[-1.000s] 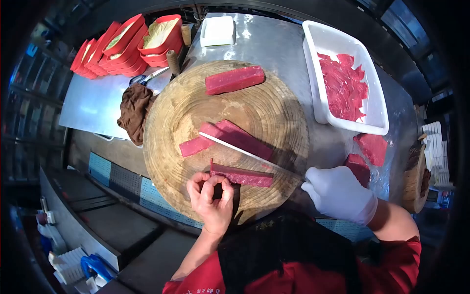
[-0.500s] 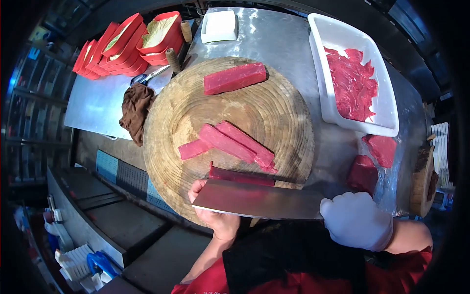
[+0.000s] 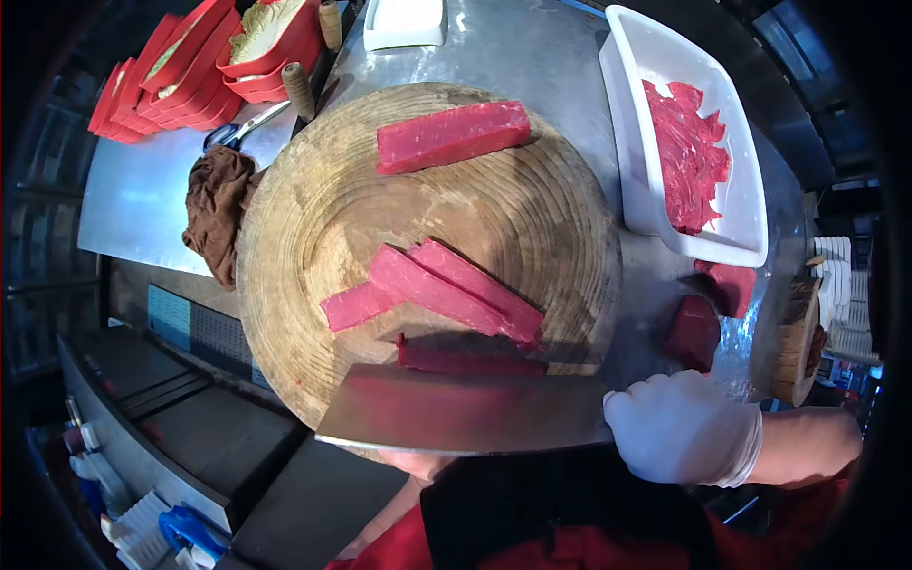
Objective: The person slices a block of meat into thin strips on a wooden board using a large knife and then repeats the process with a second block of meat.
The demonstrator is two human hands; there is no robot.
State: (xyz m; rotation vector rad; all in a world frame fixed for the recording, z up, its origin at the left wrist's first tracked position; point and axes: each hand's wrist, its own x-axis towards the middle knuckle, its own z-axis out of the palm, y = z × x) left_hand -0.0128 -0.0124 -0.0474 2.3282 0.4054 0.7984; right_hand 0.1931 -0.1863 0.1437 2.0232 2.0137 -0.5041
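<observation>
My right hand (image 3: 680, 427), in a white glove, is closed round the handle end of a broad cleaver (image 3: 461, 410). The blade lies level across the near edge of a round wooden chopping block (image 3: 285, 214). Behind the blade my left hand (image 3: 418, 464) shows only in part; its fingers are hidden. A dark red piece of meat (image 3: 465, 358) sits just beyond the blade, partly covered by it. Several flat meat slices (image 3: 442, 294) overlap mid-block. At the far side rests a thick oblong block of meat (image 3: 454, 137).
A white tub (image 3: 746, 214) of sliced meat stands at the right, with two meat chunks (image 3: 693, 332) near it. At left are a brown cloth (image 3: 218, 214), scissors (image 3: 258, 122) and red trays (image 3: 195, 71) of leaves. A small white container (image 3: 405, 24) stands at the back.
The cleaver's blade tip has shifted left and slightly nearer to me, now covering most of my left hand. The view has moved a little closer to the block.
</observation>
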